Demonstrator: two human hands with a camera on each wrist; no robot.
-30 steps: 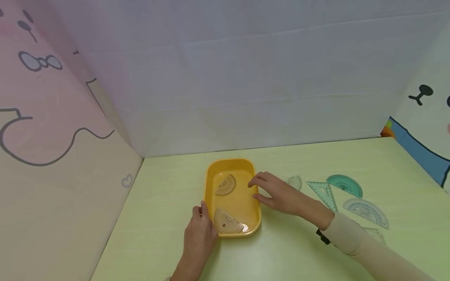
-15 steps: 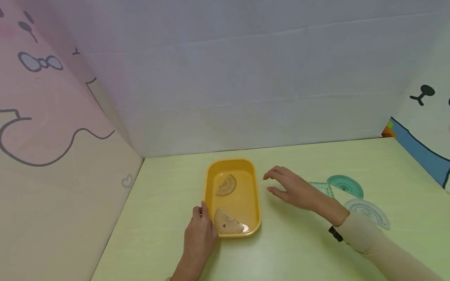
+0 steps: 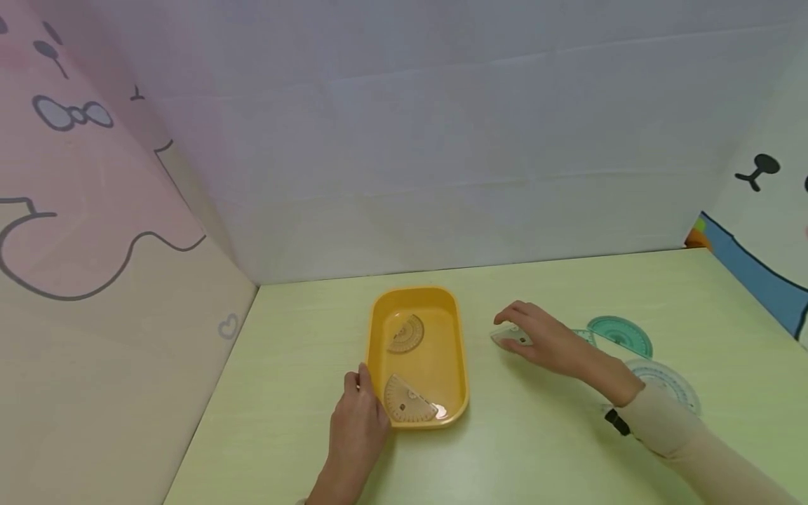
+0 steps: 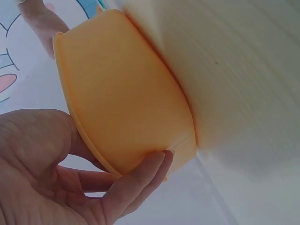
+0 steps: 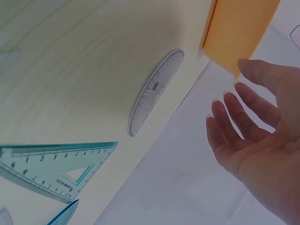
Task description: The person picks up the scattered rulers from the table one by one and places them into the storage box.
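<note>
A yellow plastic tray (image 3: 435, 365) sits on the table, with one clear protractor (image 3: 407, 333) toward its far end and another (image 3: 407, 403) at its near end. My left hand (image 3: 358, 428) grips the tray's near left side; in the left wrist view, fingers press the outer wall (image 4: 122, 93). To the right of the tray, my right hand (image 3: 546, 341) hovers over a small clear protractor (image 5: 157, 91) lying on the table. The right wrist view has that hand's fingers apart and relaxed, holding nothing. From the head view, the hand partly covers this protractor.
Farther right lie a green set square (image 5: 47, 161), partly behind my right hand in the head view, a green protractor (image 3: 621, 334) and a larger clear protractor (image 3: 665, 382). A white wall (image 3: 442, 175) closes off the table's back edge.
My right hand has drawn away from the tray's right rim, moving right to the small clear protractor. My left hand and the tray stay put.
</note>
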